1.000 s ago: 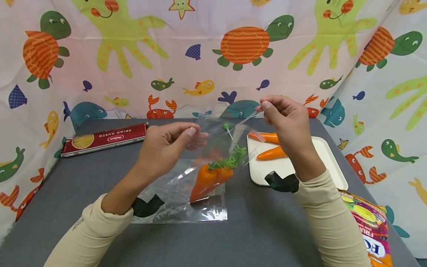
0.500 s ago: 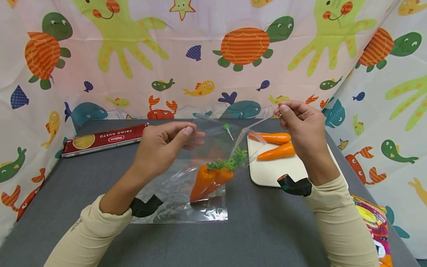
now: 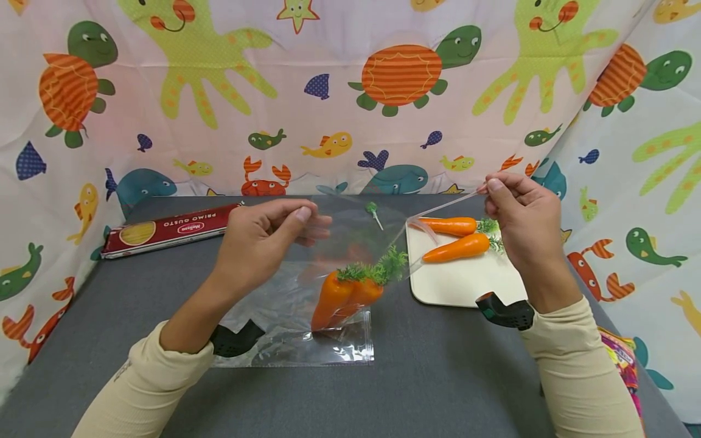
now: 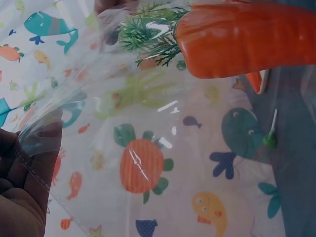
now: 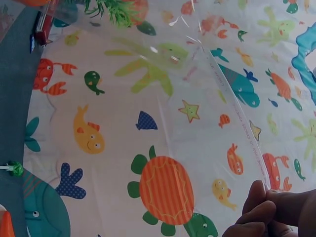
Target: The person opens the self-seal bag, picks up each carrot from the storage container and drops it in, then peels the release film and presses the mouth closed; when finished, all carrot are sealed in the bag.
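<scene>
A clear plastic bag (image 3: 257, 328) lies in the middle of the grey table, its upper part lifted. Two orange carrots with green tops (image 3: 334, 298) show inside it. My left hand (image 3: 257, 243) pinches the bag's upper left edge between thumb and fingers. Further right, my right hand (image 3: 526, 231) pinches the end of a thin clear strip (image 3: 446, 205), which stretches taut to the bag's mouth and bends there. Small print runs along the strip (image 5: 237, 111) in the right wrist view. A carrot (image 4: 242, 39) looms close behind the film in the left wrist view.
A cream tray (image 3: 454, 289) holds two more carrots (image 3: 457, 248) at the right. A green-headed lollipop (image 3: 372, 210) lies behind the bag. A red Melissa pack (image 3: 170, 231) lies at the back left. A colourful packet (image 3: 619, 353) is partly hidden by the right sleeve.
My right hand has moved right and slightly down, drawing the strip out longer. The tray's carrot tops have come into view. My left hand has shifted slightly left.
</scene>
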`<state>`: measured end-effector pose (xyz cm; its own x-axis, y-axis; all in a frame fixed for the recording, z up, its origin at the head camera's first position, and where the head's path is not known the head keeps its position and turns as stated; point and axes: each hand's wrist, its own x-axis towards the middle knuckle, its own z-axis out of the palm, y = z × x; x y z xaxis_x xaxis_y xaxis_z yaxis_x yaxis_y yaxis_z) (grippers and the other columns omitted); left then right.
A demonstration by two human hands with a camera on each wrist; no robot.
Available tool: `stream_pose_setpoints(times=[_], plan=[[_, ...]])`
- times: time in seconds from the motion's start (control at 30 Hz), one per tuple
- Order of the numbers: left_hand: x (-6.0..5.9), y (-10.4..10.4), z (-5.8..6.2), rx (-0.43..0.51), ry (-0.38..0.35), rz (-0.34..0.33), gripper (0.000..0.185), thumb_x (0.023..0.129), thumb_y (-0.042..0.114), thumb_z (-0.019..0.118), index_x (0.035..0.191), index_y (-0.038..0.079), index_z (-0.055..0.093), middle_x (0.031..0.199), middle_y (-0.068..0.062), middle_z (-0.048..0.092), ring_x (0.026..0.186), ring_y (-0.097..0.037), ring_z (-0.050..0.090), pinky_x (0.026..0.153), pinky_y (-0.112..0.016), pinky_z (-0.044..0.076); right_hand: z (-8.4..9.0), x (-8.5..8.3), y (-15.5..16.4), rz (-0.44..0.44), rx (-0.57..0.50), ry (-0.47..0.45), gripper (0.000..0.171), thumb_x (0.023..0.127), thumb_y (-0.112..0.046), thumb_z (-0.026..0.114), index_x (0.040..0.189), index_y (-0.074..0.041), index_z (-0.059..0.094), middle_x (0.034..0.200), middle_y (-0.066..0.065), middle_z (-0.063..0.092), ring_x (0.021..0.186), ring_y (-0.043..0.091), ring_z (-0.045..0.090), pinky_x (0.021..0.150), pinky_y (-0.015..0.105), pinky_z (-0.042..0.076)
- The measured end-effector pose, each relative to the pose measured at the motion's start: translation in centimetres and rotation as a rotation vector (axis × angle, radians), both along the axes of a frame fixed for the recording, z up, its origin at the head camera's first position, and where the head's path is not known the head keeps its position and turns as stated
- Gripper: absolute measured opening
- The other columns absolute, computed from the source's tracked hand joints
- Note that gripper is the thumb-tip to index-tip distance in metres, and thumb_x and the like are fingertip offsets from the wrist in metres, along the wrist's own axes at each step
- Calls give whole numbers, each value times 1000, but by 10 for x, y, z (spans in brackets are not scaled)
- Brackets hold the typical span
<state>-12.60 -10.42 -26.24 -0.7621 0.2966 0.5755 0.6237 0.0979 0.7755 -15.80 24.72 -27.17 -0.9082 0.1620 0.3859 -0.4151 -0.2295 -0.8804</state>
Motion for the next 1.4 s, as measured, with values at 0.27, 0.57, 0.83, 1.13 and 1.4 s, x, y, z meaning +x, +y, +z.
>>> stream_pose_setpoints(times=[0.27, 0.57, 0.83, 1.13, 1.4], plan=[[1, -2, 0, 5, -5, 6, 19, 96, -2, 58, 112, -7, 67, 98, -9, 73, 86, -19, 72, 71, -35, 57, -3, 5, 14, -13, -79, -22, 20, 88, -4, 70, 101, 11, 66, 84, 11, 65, 65, 17, 50, 62, 20, 48], [1, -4, 0, 22, -14, -3, 19, 97, -2, 56, 111, -7, 67, 99, -12, 73, 86, -22, 72, 71, -36, 57, -5, 12, 30, -56, -107, -28, 23, 86, -4, 72, 102, 11, 66, 86, 14, 65, 70, 18, 53, 63, 19, 49], [1, -5, 0, 13, -9, 17, 18, 97, -1, 57, 111, -6, 68, 99, -11, 73, 85, -21, 72, 70, -35, 57, -6, 15, 46, -86, -179, -49, 27, 83, -5, 75, 101, 12, 66, 88, 15, 66, 67, 18, 51, 62, 20, 50], [0, -6, 0, 20, -8, 13, 19, 97, -2, 57, 111, -7, 67, 99, -12, 73, 86, -22, 72, 71, -36, 57, -7, 18, 65, -81, -302, -46, 20, 84, 4, 70, 100, 16, 64, 84, 18, 66, 62, 21, 52, 58, 23, 49], [1, -6, 1, 21, -19, 16, 19, 96, -3, 57, 112, -8, 67, 99, -12, 73, 88, -21, 72, 72, -36, 57, -5, 23, 80, -117, -363, -58, 25, 84, 3, 71, 102, 16, 62, 86, 19, 65, 62, 22, 51, 55, 24, 49]])
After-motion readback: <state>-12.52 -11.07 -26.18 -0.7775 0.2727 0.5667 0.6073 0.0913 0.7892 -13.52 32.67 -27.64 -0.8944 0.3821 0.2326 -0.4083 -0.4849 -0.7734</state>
